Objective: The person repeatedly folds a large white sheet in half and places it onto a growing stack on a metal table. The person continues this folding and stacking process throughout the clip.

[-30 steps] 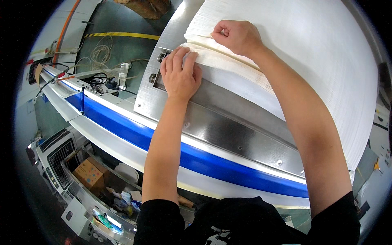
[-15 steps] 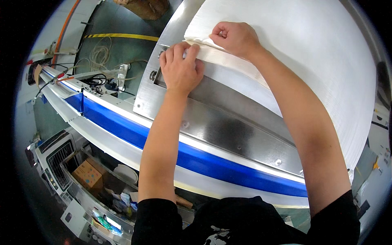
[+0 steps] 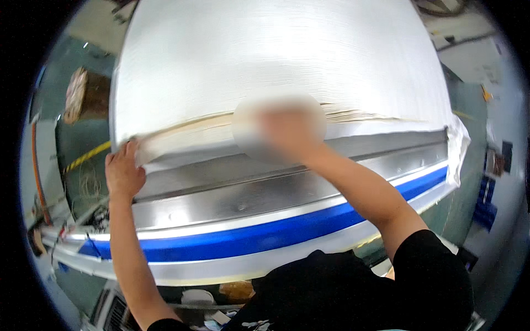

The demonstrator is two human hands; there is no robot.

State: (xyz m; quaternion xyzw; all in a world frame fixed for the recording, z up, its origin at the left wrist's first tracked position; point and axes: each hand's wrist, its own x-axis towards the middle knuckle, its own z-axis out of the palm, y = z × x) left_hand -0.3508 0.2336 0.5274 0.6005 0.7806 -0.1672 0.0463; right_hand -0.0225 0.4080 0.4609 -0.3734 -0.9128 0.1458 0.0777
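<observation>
A broad stack of thin white sheets, seemingly fabric (image 3: 265, 49), covers most of the metal table, its layers showing along the near edge. My left hand (image 3: 126, 170) is at the stack's near left corner, fingers bent over the edge and closed on the layers there. My right hand (image 3: 287, 129) is over the middle of the near edge, where the layers gap apart just to its right. A blur smears it, so its fingers and anything in them cannot be made out.
A steel strip (image 3: 237, 205) and a blue band (image 3: 221, 246) run along the table's near side. White cloth (image 3: 457, 146) hangs over the right end. A brown bundle (image 3: 88, 95) stands on the green floor at left, near yellow-black tape (image 3: 88, 156).
The view has swung to the right and shows more of the stack. My right hand has moved rightward along the near edge, away from my left hand, which stays at the corner.
</observation>
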